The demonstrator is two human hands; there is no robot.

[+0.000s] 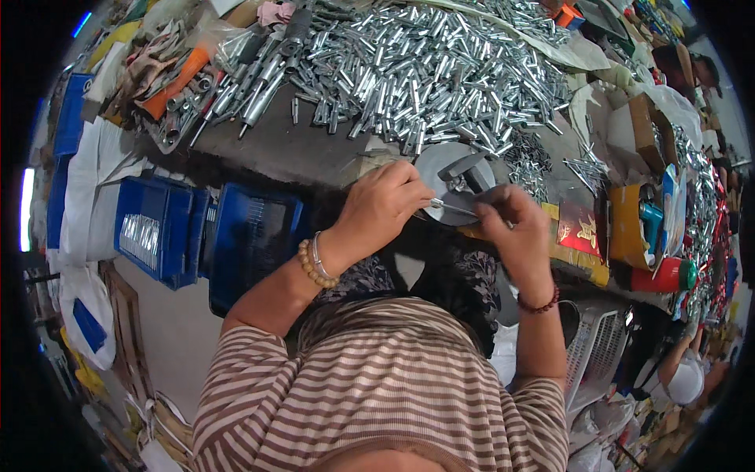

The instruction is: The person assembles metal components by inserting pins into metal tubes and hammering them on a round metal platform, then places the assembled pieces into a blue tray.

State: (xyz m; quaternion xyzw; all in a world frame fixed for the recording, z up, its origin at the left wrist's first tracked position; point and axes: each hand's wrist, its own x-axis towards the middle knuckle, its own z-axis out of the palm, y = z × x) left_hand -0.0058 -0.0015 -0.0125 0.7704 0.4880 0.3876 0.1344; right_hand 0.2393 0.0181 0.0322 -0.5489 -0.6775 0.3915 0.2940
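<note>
My left hand [384,206] pinches a small silver metal tube [436,204] between thumb and fingers, just in front of a round grey plate [431,165] at the bench edge. A thin rod [461,209] runs from the tube toward my right hand [519,228]. Thumb and fingertips of that hand are closed on the rod's far end; the exact grip is partly hidden. On the plate lies a dark metal block [462,167] with small bits beside it.
A heap of silver metal tubes [425,71] covers the back of the bench, with dark small parts [527,161] at its right. Blue bins [255,228] stand at left. A red card [578,228], a yellow box [627,224] and a white crate [602,346] are at right.
</note>
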